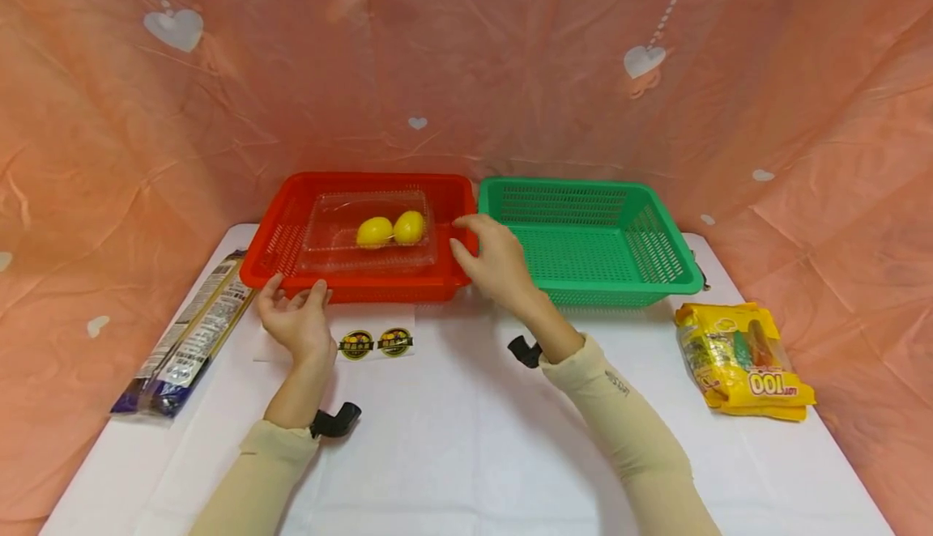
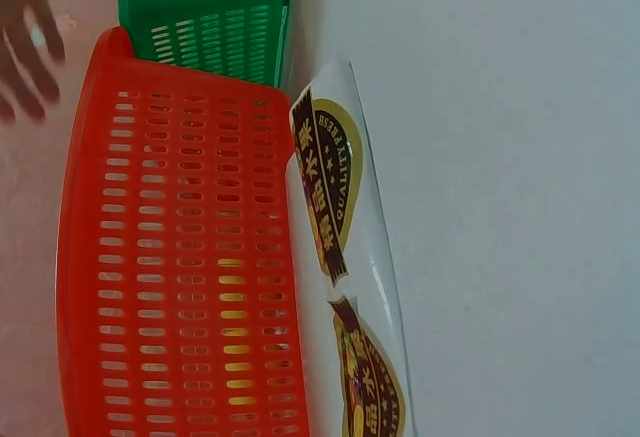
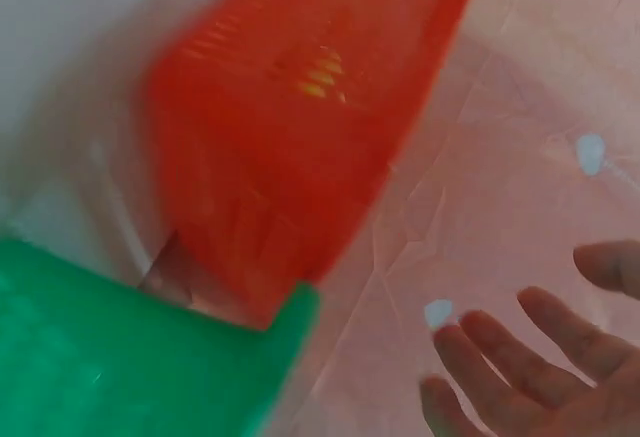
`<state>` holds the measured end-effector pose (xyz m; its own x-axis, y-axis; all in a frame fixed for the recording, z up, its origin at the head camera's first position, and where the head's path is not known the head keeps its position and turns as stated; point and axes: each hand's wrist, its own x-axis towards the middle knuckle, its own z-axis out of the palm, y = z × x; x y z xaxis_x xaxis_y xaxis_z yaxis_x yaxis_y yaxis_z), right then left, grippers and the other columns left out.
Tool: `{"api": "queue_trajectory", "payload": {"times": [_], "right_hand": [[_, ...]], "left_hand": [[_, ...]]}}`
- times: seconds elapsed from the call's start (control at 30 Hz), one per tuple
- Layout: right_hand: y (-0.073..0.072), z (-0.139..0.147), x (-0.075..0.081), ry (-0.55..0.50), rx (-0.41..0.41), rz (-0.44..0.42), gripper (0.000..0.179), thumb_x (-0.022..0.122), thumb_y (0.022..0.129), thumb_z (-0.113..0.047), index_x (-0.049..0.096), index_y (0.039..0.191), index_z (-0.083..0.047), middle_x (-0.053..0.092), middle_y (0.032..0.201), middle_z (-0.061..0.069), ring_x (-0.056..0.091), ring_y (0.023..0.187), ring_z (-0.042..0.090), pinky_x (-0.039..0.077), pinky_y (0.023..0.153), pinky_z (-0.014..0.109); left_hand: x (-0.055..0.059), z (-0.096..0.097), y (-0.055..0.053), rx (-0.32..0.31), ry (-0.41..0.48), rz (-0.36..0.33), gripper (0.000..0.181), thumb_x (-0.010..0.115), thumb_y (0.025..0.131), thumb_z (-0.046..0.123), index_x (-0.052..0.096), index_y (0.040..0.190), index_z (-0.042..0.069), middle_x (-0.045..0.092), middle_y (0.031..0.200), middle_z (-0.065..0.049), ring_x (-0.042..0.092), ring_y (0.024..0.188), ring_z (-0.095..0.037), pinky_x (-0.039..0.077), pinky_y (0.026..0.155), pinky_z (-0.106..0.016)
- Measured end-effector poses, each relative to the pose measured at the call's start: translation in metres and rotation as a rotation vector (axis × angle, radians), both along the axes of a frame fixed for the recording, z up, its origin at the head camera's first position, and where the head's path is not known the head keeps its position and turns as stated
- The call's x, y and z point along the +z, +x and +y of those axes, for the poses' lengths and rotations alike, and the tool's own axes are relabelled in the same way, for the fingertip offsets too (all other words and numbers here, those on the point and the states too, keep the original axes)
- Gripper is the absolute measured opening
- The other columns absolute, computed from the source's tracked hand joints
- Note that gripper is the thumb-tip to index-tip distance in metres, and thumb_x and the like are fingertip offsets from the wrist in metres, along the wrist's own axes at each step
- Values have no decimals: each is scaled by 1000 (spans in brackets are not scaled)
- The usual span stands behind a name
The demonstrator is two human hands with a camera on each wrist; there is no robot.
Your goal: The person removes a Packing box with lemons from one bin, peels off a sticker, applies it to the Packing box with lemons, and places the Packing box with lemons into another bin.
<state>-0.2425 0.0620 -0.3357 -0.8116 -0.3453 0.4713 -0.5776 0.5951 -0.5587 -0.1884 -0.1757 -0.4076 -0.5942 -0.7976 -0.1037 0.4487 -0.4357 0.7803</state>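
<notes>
In the head view a red basket (image 1: 379, 283) holds a clear plastic clamshell box (image 1: 338, 208) with two yellow lemons (image 1: 375, 232) in it. My left hand (image 1: 300, 324) is raised by the basket's front left rim, palm up, fingers loosely bent around nothing; whether it touches the rim I cannot tell. Over the gap between the red basket and a green basket (image 1: 583, 265) hovers my right hand (image 1: 499, 265), thumb and fingers apart with nothing between them. The right wrist view shows that hand (image 3: 545, 372) with fingers spread, clear of both baskets.
A sheet with round fruit stickers (image 1: 376, 344) lies before the red basket. Long packets (image 1: 193, 325) lie on the left of the white table (image 1: 437, 447), and a yellow package (image 1: 743, 362) on the right. A pink curtain (image 1: 466, 66) hangs behind.
</notes>
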Motion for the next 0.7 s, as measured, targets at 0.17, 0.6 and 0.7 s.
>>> {"api": "queue_trajectory", "payload": {"times": [0.17,0.6,0.7], "right_hand": [[-43,-24,22,11,66,-289,37,61,98,-17,61,129,3,62,131,15,58,118,29,49,99,41],[-115,-47,38,-63,86,-827,56,56,102,-28,40,148,-1,44,147,15,45,130,36,41,108,50],[-123,-47,32,-106,64,-896,57,57,101,-30,39,150,-5,42,148,14,43,132,36,40,109,52]], "left_hand": [[0,-1,-1,-1,11,12,55,62,79,-28,47,120,6,27,109,-5,48,68,-18,57,61,-21],[0,8,6,-11,-15,-27,55,63,79,-26,47,122,5,28,108,-7,50,68,-15,58,63,-21],[-1,12,7,-14,-20,-24,55,63,80,-26,47,124,2,28,107,-6,51,69,-15,58,63,-21]]}}
